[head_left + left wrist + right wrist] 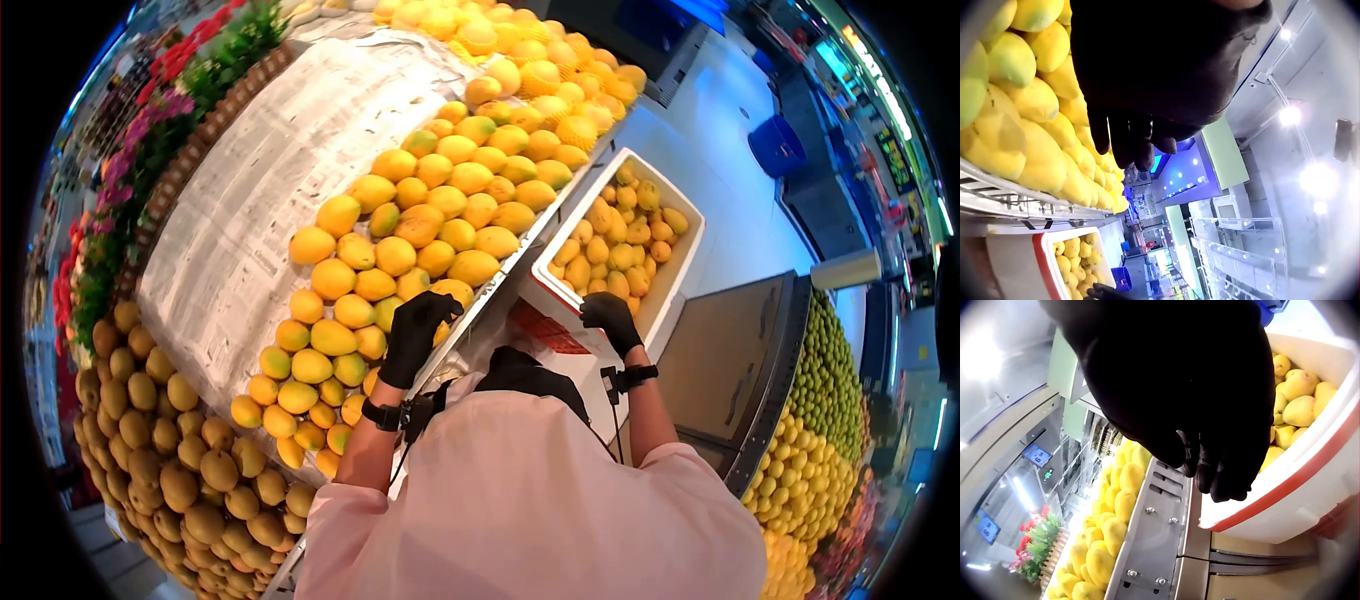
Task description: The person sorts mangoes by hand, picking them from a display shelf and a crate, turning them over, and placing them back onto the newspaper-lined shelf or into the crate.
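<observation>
My left hand (410,335), in a black glove, is above the front edge of a sloped display of yellow mangoes (397,256). Its fingers hang loosely bent with nothing in them in the left wrist view, beside the rows of fruit. My right hand (612,318), also black-gloved, is at the near rim of a white foam box (550,292). More mangoes (620,235) fill the inside of that box. In the right wrist view the right fingers (1229,481) point down by the box's red-striped rim, loosely curled and holding nothing.
White paper (270,130) lines the display behind the mangoes. Brown kiwifruit (180,485) are heaped at left, and net-wrapped fruit (540,78) at the far end. A metal rail (490,290) edges the display. A brown carton-like surface (720,350) stands right of the box.
</observation>
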Action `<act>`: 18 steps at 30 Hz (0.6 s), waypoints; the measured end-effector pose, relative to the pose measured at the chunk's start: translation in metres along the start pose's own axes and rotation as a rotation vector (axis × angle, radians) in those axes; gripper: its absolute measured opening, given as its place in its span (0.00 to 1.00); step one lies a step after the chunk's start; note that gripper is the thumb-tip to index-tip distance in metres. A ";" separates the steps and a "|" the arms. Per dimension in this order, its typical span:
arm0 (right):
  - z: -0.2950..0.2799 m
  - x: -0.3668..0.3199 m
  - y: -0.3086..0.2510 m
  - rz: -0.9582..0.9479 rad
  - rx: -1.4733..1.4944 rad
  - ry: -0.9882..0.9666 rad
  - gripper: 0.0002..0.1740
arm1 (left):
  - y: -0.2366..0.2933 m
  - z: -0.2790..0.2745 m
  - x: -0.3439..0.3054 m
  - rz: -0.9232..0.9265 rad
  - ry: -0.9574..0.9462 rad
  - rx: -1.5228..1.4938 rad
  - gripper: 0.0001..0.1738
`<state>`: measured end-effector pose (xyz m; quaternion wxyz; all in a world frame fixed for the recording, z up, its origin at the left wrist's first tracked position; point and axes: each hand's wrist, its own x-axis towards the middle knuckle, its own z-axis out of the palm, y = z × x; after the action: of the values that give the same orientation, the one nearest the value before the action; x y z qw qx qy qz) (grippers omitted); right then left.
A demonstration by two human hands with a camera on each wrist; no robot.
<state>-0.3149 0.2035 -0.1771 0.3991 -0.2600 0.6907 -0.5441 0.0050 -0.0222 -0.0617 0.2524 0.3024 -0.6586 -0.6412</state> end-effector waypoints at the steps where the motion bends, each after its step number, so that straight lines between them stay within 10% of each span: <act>1: -0.005 -0.003 0.000 0.079 0.112 0.050 0.12 | -0.001 0.006 0.003 0.040 -0.016 0.001 0.13; 11: -0.073 0.005 0.057 0.036 -0.282 0.226 0.12 | -0.007 0.060 0.048 0.041 -0.064 -0.054 0.17; 14: -0.094 0.011 0.071 -0.075 -0.120 0.259 0.11 | -0.011 0.077 0.054 -0.019 -0.026 -0.138 0.16; 18: -0.108 0.013 0.048 0.288 0.380 0.294 0.11 | -0.006 0.098 0.057 -0.073 0.016 -0.104 0.16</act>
<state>-0.4084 0.2648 -0.2173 0.4096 0.0020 0.6566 -0.6333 -0.1042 0.0046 -0.0762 0.2497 0.3180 -0.6107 -0.6809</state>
